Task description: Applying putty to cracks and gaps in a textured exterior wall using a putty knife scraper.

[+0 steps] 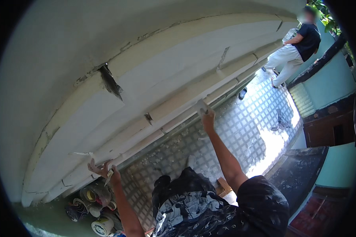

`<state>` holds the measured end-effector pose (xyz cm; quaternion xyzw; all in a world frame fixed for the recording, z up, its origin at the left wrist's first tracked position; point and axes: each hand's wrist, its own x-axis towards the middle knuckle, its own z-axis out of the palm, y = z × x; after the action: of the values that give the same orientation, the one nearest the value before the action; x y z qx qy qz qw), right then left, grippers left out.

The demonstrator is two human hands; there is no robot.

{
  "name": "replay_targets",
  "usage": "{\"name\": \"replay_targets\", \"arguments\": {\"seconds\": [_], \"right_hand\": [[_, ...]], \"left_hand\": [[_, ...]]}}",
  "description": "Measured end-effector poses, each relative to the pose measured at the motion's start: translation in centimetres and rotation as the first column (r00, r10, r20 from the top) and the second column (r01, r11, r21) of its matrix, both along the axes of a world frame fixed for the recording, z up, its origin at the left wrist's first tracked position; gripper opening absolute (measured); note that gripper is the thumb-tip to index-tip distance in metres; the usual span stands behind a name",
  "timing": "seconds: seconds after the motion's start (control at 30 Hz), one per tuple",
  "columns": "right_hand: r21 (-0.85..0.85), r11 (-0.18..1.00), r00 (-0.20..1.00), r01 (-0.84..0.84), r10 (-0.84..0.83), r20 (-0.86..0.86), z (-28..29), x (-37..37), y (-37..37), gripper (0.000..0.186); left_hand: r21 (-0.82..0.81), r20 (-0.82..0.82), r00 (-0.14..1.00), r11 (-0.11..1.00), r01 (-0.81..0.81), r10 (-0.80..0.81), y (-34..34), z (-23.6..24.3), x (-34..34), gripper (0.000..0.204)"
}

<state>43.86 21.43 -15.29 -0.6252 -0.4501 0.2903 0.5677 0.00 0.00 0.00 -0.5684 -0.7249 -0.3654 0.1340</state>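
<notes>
My right hand [207, 118] grips a flat grey scraper [199, 106] against the lower ledges of the white plastered wall [162, 79]. My left hand [107, 170] is at the wall's lower left, holding a thin tool like a putty knife [108, 178] with some fingers spread. A white ragged sliver [81, 153] lies on the wall just above that hand. The wall has long stepped bands, cracks and a broken dark hole [110, 83] high on the left.
A person [306, 43] in a dark shirt stands at the far right by the wall. The tiled floor [253, 130] holds debris and a dark shoe [243, 93]. Buckets and containers [101, 225] crowd the lower left. A dark sloped slab [288, 173] borders the right.
</notes>
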Motion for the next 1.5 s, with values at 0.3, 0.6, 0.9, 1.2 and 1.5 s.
{"name": "replay_targets", "arguments": {"seconds": [0.3,0.6,0.9,1.2,1.5], "right_hand": [[0.053,0.995,0.996,0.086,-0.088,0.033,4.3,-7.9,-0.3,0.022],[-0.113,0.993,0.998,0.034,-0.027,0.063,1.3,-6.4,-5.1,0.029],[0.157,0.957,0.942,0.244,-0.272,0.195,3.6,-6.4,2.0,0.016],[-0.254,0.824,0.845,-0.507,0.533,0.042,0.0,-19.7,-15.5,0.031],[-0.028,0.999,0.992,-0.038,0.035,-0.119,1.8,-19.5,-7.2,0.024]], "left_hand": [[-0.089,0.034,0.998,0.995,-0.053,0.056,-0.6,-4.2,-2.7,0.024],[0.020,-0.115,0.988,0.994,0.105,-0.102,-0.4,0.8,-0.4,0.028],[0.084,-0.059,0.989,0.986,0.141,-0.136,-0.5,-0.3,-1.6,0.031],[-0.009,0.147,0.937,0.947,0.322,-0.317,-3.2,3.9,-3.0,0.019],[-0.176,0.140,0.954,0.942,0.287,-0.264,-5.5,6.2,-7.7,0.017]]}}
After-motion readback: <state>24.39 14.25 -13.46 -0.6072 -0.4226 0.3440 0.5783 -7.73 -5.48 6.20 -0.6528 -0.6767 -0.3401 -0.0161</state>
